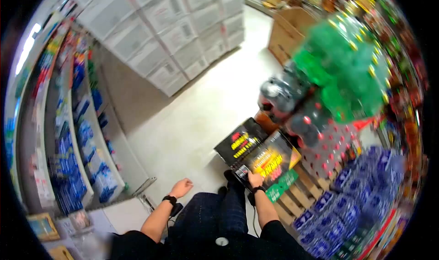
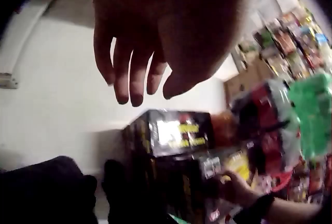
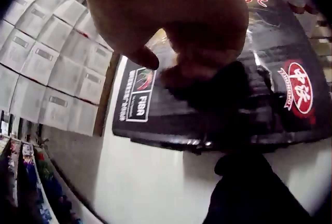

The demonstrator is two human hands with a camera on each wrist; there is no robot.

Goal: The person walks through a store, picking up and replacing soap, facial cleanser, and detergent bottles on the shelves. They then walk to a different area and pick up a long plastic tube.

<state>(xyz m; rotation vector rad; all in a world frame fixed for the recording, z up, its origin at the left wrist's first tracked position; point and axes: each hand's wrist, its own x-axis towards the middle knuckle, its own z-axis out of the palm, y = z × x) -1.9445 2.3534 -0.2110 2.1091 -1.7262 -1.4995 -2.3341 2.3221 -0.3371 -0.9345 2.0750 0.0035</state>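
A black package with yellow and red print (image 1: 267, 161) lies beside another black package (image 1: 240, 141) at the pallet's edge. My right hand (image 1: 256, 180) is at its near left part; in the right wrist view, the bent fingers of that hand (image 3: 181, 32) grip its dark, shiny top, the fingertips partly hidden in shadow. My left hand (image 1: 182, 187) hangs in the air left of the packages, holding nothing. In the left wrist view, the fingers of this left hand (image 2: 150, 42) hang loosely, spread a little, above the far black package (image 2: 179, 130).
Blue-wrapped bottle packs (image 1: 352, 200) stand right of the wooden pallet slats (image 1: 297, 196). Green bottle packs (image 1: 347, 68) and dark ones (image 1: 283, 93) are stacked behind the packages. White cartons (image 1: 173, 31) rise ahead, an open cardboard box (image 1: 286, 36) stands beyond, and shelves (image 1: 87, 145) line the left.
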